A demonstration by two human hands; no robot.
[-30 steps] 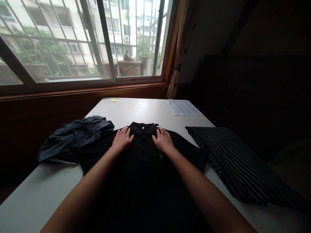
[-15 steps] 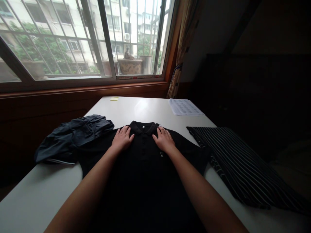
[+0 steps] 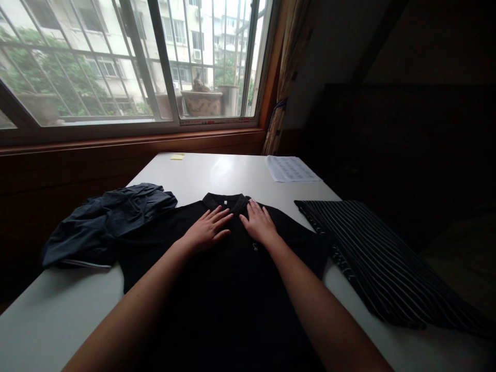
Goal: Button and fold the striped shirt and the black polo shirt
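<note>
A black polo shirt [image 3: 232, 289] lies spread out, front side up, on the white table [image 3: 217, 173], its collar pointing toward the window. My left hand [image 3: 208, 227] rests flat on the shirt's chest just below the collar, fingers stretched and apart. On the shoulder right of the collar lies my right hand [image 3: 259, 222], also flat and open. Neither hand grips the cloth. A small light logo shows on the chest below my right hand. The lower part of the shirt fades into dark, and my forearms cover some of it.
A crumpled dark blue garment [image 3: 104, 222] lies at the left, touching the shirt's sleeve. Folded black cloth with white stripes [image 3: 380, 258] lies at the right. Printed paper sheets [image 3: 292, 169] and a yellow note [image 3: 177, 156] are at the far edge, below the window [image 3: 166, 62].
My left hand has slid right, from the left shoulder onto the chest near the button placket. My right hand stays almost in place. The view has shifted slightly.
</note>
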